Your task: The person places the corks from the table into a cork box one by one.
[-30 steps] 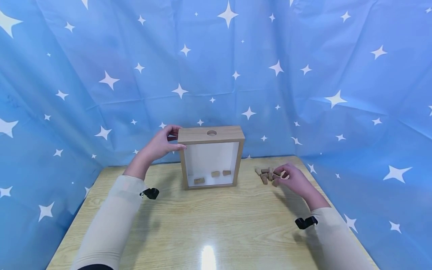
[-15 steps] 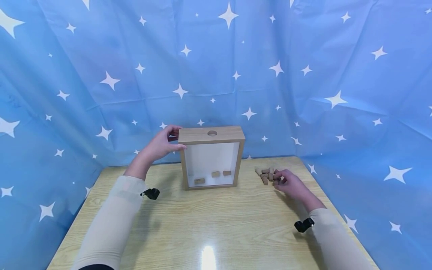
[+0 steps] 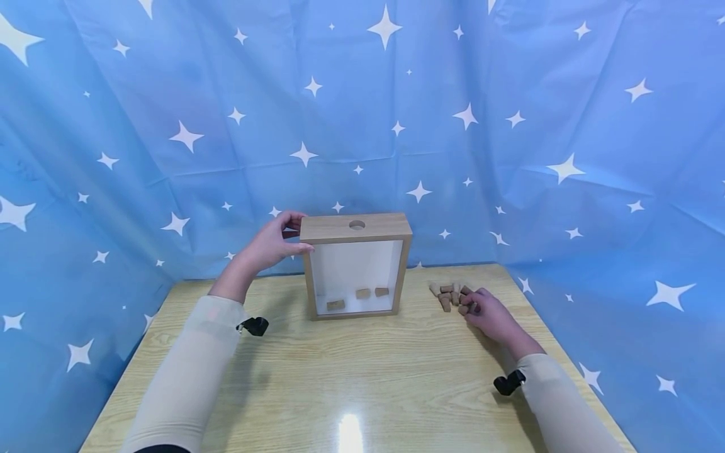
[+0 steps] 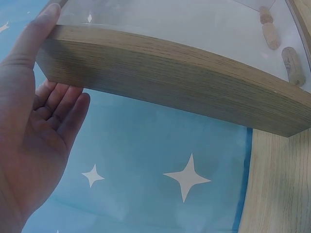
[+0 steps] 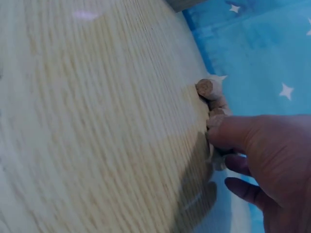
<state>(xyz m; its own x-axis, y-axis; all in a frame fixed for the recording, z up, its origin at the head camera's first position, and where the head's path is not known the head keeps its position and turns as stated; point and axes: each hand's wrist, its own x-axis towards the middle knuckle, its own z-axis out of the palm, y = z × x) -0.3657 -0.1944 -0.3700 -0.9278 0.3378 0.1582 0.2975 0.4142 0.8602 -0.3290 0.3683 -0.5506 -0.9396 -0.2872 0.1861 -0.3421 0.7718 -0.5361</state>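
Note:
A shallow wooden box (image 3: 355,229) with a clear front stands upright at the back of the table and has a round hole (image 3: 357,224) in its top. Inside, several corks (image 3: 336,305) lie along the bottom. My left hand (image 3: 272,244) grips its upper left corner, thumb on the front and fingers behind, as the left wrist view also shows. To the right, my right hand (image 3: 491,316) is at the near side of a small pile of corks (image 3: 445,299). Its thumb and fingers pinch a cork (image 3: 464,310) at the pile's edge, partly hidden by the hand.
The pale wood table (image 3: 340,365) ends at a blue curtain (image 3: 362,126) with white stars, behind the box and along both sides. A black wrist camera (image 3: 510,382) sits on the right sleeve, another camera (image 3: 255,326) on the left.
My right hand has shifted slightly toward me and closed its fingertips at the cork on the pile's near edge. The left hand and box hold still.

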